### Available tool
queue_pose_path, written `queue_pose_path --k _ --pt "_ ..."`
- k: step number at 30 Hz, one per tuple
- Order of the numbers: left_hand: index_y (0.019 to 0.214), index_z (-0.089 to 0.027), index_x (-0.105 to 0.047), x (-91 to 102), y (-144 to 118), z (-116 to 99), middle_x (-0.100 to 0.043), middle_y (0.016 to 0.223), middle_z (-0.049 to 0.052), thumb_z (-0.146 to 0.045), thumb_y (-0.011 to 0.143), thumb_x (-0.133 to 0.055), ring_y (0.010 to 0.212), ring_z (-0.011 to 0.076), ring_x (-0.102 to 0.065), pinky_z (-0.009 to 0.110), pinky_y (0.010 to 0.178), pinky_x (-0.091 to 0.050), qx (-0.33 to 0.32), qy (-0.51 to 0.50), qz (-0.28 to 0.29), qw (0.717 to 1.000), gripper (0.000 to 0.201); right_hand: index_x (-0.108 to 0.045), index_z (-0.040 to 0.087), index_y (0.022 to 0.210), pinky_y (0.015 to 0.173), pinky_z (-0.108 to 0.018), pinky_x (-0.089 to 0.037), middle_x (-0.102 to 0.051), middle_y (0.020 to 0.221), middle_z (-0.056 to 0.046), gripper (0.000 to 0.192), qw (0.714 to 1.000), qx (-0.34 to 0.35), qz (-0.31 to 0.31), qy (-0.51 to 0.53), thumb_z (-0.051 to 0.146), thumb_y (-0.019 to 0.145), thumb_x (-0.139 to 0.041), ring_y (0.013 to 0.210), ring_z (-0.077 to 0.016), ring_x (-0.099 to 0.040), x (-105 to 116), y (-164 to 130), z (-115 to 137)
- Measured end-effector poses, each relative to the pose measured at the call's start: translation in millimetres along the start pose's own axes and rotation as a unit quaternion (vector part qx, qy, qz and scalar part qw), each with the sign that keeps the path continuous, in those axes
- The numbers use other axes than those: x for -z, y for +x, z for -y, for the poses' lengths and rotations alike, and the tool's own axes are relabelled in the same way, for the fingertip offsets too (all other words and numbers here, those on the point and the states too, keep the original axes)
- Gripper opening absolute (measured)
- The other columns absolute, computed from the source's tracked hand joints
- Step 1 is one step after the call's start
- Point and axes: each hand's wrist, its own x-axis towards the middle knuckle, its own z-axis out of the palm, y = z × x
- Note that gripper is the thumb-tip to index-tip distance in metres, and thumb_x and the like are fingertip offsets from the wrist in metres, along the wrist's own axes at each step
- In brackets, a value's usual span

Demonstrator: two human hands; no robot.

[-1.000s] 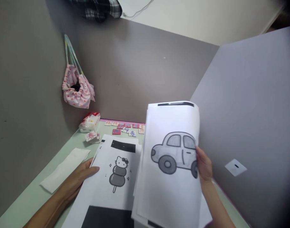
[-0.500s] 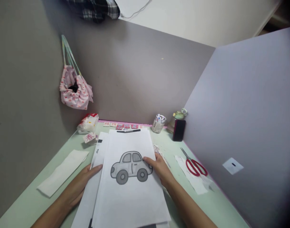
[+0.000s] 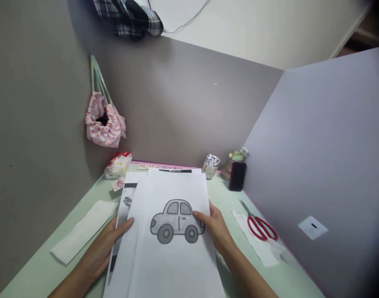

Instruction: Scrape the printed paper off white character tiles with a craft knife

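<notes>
Low in the centre of the frame, a stack of papers (image 3: 164, 265) lies on the green desk (image 3: 40, 269), its top sheet a car drawing (image 3: 177, 217). The left hand (image 3: 110, 244) rests flat and open on the stack's left edge, clasping nothing. The right hand (image 3: 216, 227) holds the top sheet's right edge, thumb on top; its fingers probably curl underneath, out of sight. Red scissors (image 3: 259, 227) lie at right on a white strip.
</notes>
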Motion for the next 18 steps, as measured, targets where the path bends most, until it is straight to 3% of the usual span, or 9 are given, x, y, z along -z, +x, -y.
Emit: queue_pose_path --k 5,8,13,18 --pt "0.146 -0.023 -0.046 1.7 1.1 1.0 -0.071 0.126 0.011 -0.032 0.080 -0.080 0.114 0.0329 -0.068 0.041 0.094 -0.057 -0.019 -0.007 0.011 1.000 0.075 -0.070 0.012 0.104 0.072 -0.036 -0.054 -0.077 0.091 -0.012 0.051 0.994 -0.048 0.084 0.042 0.042 0.064 -0.082 0.077 -0.0266 -0.070 7.0 -1.0 6.3" --pt "0.147 -0.023 -0.044 1.8 1.0 1.8 -0.071 0.126 0.011 -0.036 0.080 -0.080 0.115 0.0342 -0.067 0.044 0.094 -0.057 -0.018 -0.002 0.016 1.000 0.077 -0.072 0.012 0.100 0.073 -0.035 -0.053 -0.076 0.089 -0.011 0.048 0.993 -0.041 0.112 0.008 0.042 0.064 -0.084 0.076 -0.0253 -0.069 7.2 -2.6 6.2" --pt "0.150 -0.025 -0.040 1.4 1.6 3.6 -0.069 0.131 0.009 -0.039 0.082 -0.078 0.120 0.0317 -0.065 0.040 0.098 -0.054 -0.031 0.021 0.003 0.999 0.079 -0.070 0.012 0.077 0.059 -0.025 -0.044 -0.070 0.069 -0.003 0.032 0.998 0.015 0.037 -0.053 0.038 0.064 -0.085 0.064 -0.0179 -0.061 6.8 1.0 -0.7" --pt "0.153 -0.030 -0.035 2.1 4.0 4.2 -0.064 0.138 0.005 -0.043 0.084 -0.074 0.125 0.0284 -0.061 0.034 0.100 -0.053 -0.023 0.022 -0.007 0.999 0.080 -0.071 0.012 0.085 0.064 -0.029 -0.049 -0.073 0.074 -0.005 0.036 1.000 0.021 -0.006 -0.023 0.042 0.066 -0.082 0.067 -0.0209 -0.064 11.4 7.7 -6.0"
